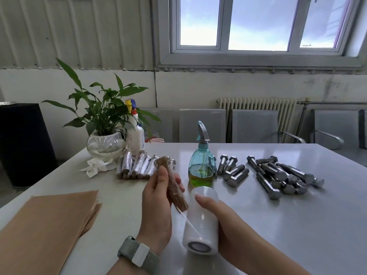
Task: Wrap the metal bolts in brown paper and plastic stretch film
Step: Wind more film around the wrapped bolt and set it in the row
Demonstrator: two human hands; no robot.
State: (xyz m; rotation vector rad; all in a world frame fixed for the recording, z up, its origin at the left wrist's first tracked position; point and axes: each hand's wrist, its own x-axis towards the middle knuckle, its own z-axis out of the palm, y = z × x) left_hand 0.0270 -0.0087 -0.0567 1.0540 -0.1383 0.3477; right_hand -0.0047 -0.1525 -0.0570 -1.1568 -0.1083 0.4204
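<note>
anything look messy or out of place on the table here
Only small things. A crumpled white tissue lies loose beside the glass plant bowl. The bare bolts lie in a jumbled pile at the right, crossing one another, while the wrapped bolts sit in a neat row. No spill shows.

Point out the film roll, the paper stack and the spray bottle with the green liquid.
film roll [202, 221]: head view, white side of the roll, in the right hand.
paper stack [45, 221]: head view, middle of the top brown sheet.
spray bottle [201, 167]: head view, blue-green body above the liquid.
</note>
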